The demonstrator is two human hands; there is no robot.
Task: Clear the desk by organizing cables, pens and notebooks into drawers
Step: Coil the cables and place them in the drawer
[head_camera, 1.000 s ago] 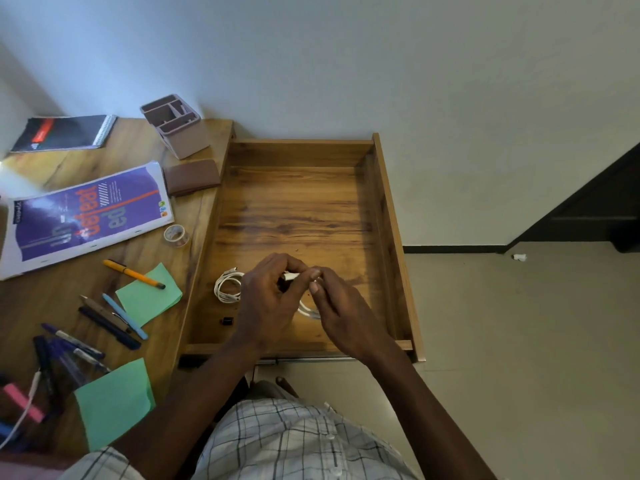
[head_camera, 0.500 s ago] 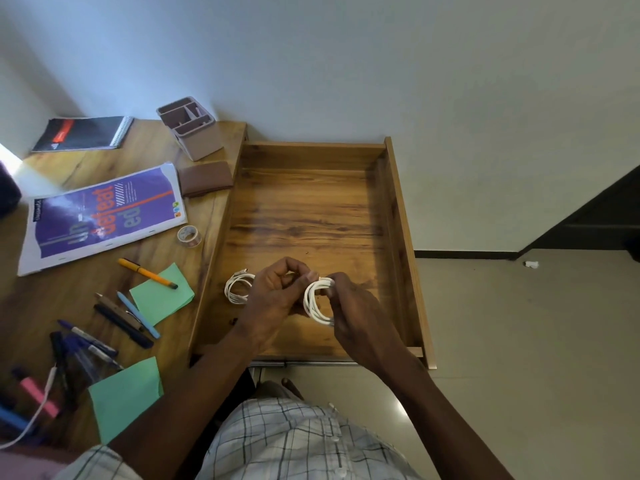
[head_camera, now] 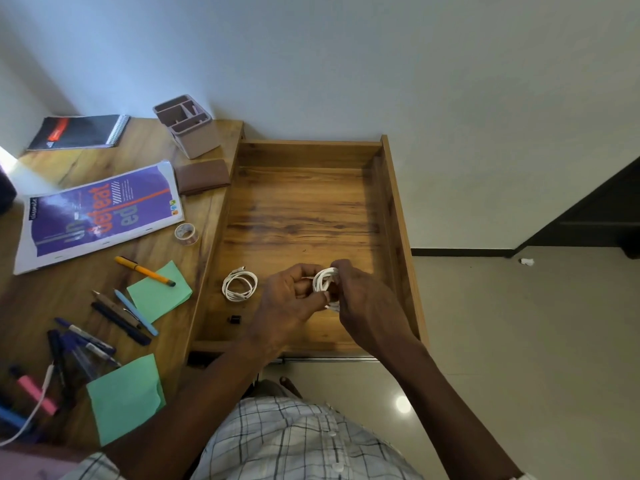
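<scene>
Cable bundle (head_camera: 325, 284), white and wound into tight loops, is held just over the front half of the open drawer (head_camera: 398, 220), which stands pulled out beside the desk's right edge.

From the head view the job looks barely begun, I'd say. One coiled cable (head_camera: 239, 284) already lies in the drawer near its front left corner. The pens (head_camera: 117, 317), though, are scattered over the front left of the desk (head_camera: 138, 147), and a loose cable (head_camera: 33, 414) trails at its front left corner. The purple notebook (head_camera: 100, 213) and the spiral notebook (head_camera: 78, 131) lie toward the back left.

As for the grip, the left hand (head_camera: 287, 303) pinches one side of the bundle with curled fingers. The right hand (head_camera: 367, 303) has its fingers clamped round the other side. Neither hand is spread.
</scene>
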